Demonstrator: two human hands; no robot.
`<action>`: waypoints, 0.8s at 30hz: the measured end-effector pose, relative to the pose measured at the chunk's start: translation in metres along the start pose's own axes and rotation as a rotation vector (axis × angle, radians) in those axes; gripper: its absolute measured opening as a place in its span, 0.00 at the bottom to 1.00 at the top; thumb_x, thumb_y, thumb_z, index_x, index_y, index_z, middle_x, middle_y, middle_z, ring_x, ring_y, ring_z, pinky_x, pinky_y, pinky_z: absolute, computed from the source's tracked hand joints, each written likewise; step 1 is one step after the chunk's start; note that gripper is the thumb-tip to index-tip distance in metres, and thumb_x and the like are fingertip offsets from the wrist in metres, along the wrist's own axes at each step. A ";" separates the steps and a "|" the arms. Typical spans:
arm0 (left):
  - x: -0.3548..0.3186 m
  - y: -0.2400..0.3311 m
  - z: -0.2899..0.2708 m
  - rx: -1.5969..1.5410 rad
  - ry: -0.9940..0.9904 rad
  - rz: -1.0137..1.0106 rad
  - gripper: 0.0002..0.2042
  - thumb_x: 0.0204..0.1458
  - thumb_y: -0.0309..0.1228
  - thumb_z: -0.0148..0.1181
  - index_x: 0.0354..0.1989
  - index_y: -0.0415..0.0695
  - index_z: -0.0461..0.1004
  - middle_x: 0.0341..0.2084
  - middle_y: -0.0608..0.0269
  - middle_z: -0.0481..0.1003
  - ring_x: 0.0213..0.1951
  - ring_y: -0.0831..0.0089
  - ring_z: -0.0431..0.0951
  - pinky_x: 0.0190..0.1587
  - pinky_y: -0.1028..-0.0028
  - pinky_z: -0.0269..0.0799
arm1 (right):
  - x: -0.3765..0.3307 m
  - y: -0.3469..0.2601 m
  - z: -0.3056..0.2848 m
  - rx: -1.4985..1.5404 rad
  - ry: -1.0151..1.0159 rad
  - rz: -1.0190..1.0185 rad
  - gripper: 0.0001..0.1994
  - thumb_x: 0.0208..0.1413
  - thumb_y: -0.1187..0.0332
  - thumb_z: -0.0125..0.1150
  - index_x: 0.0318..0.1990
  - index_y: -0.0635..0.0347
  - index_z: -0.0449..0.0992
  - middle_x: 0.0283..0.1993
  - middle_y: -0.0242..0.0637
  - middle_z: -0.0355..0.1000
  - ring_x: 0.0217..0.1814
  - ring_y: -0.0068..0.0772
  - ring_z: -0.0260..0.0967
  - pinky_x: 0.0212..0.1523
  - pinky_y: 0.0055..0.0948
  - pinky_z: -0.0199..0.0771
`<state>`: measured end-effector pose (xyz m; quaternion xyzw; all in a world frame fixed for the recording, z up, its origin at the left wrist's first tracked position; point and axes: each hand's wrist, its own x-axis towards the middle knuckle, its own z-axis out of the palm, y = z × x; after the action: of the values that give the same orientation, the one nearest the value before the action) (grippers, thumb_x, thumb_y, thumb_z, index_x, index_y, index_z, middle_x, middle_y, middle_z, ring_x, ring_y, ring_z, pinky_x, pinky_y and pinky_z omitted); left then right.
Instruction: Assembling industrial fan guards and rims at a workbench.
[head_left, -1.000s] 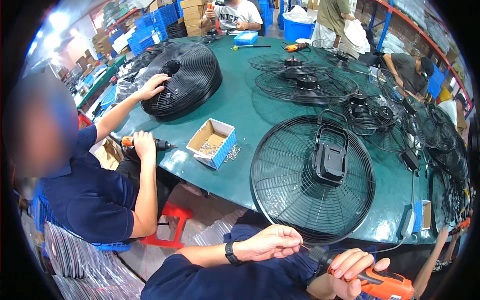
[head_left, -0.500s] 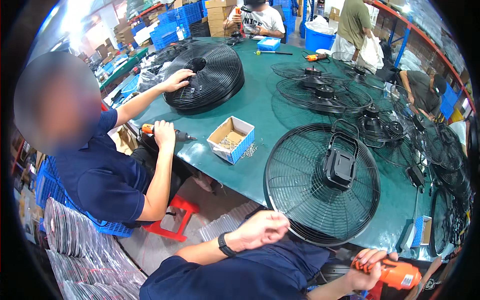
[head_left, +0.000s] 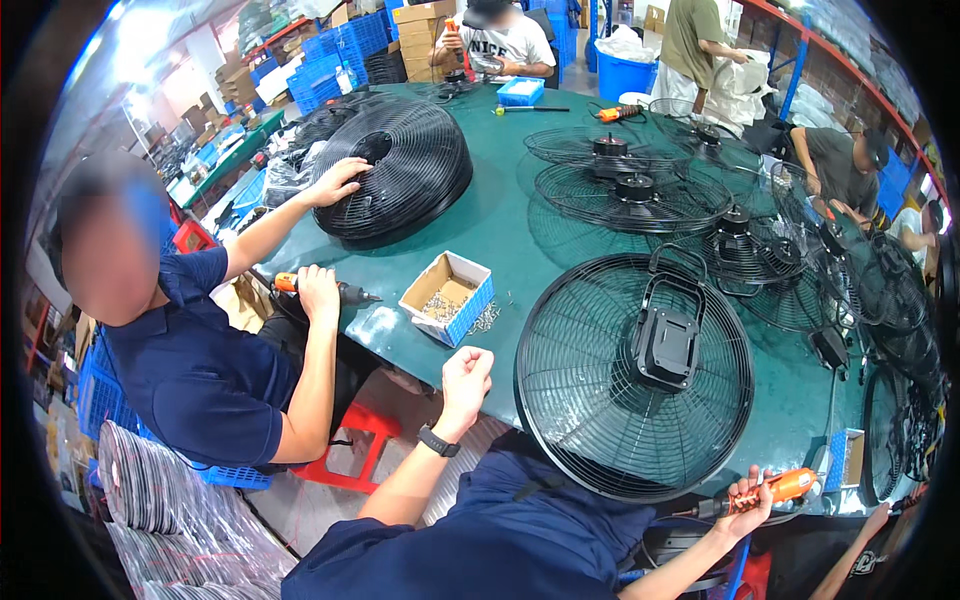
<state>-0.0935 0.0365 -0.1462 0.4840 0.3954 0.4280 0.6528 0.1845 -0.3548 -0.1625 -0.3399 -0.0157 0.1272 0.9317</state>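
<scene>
My right hand point(head_left: 742, 508) is wrapped round an orange and black electric screwdriver point(head_left: 790, 487), its dark tip pointing left below the fan's rim. Past the table's near edge, my left hand point(head_left: 468, 382) is raised with curled fingers; what they hold, if anything, is hidden. Just beyond it stands an open carton of screws point(head_left: 452, 300), with more loose screws point(head_left: 487, 318) beside it. In front of me a black round fan guard point(head_left: 570, 380) with a motor housing point(head_left: 667, 345) and a carrying handle lies tilted at the table edge, against my lap.
A co-worker on the left rests one hand point(head_left: 340, 182) on stacked fan guards point(head_left: 420, 170) and grips another screwdriver point(head_left: 350, 293). More fan guards with motors point(head_left: 635, 190) fill the right of the green table point(head_left: 500, 220). A small blue box point(head_left: 846, 458) stands at the right edge.
My left hand has moved up and forward from the fan's rim toward the screw carton, its fingers still curled. My right hand has raised the screwdriver slightly, closer to the fan's lower rim.
</scene>
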 end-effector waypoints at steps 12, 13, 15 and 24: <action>-0.028 -0.020 0.019 0.677 0.163 0.484 0.05 0.53 0.25 0.57 0.31 0.36 0.71 0.13 0.64 0.70 0.16 0.81 0.68 0.20 0.78 0.64 | 0.003 0.006 0.017 -0.233 0.204 0.038 0.15 0.54 0.64 0.51 0.48 0.55 0.64 0.57 0.57 0.65 0.24 0.30 0.71 0.17 0.21 0.68; -0.034 -0.018 0.022 0.676 0.163 0.457 0.05 0.53 0.25 0.57 0.31 0.36 0.70 0.13 0.61 0.71 0.16 0.78 0.70 0.21 0.77 0.66 | 0.002 0.006 0.019 -0.249 0.234 0.053 0.15 0.53 0.64 0.52 0.47 0.55 0.64 0.56 0.56 0.66 0.24 0.30 0.71 0.17 0.22 0.69; -0.030 -0.014 0.024 0.698 0.153 0.461 0.05 0.53 0.25 0.57 0.31 0.36 0.70 0.14 0.61 0.71 0.16 0.78 0.70 0.21 0.77 0.66 | 0.002 0.008 0.020 -0.295 0.236 0.067 0.13 0.54 0.64 0.52 0.46 0.55 0.65 0.56 0.54 0.66 0.25 0.29 0.71 0.18 0.21 0.69; -0.026 -0.026 0.024 0.535 0.192 0.584 0.04 0.52 0.25 0.58 0.33 0.37 0.73 0.16 0.60 0.73 0.19 0.78 0.72 0.23 0.77 0.67 | 0.008 0.011 0.019 -0.444 0.178 0.030 0.15 0.57 0.65 0.50 0.48 0.63 0.64 0.59 0.52 0.65 0.30 0.27 0.71 0.23 0.20 0.71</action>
<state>-0.0746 0.0003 -0.1633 0.6864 0.3979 0.5209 0.3150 0.1873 -0.3328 -0.1559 -0.5464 0.0440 0.1037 0.8299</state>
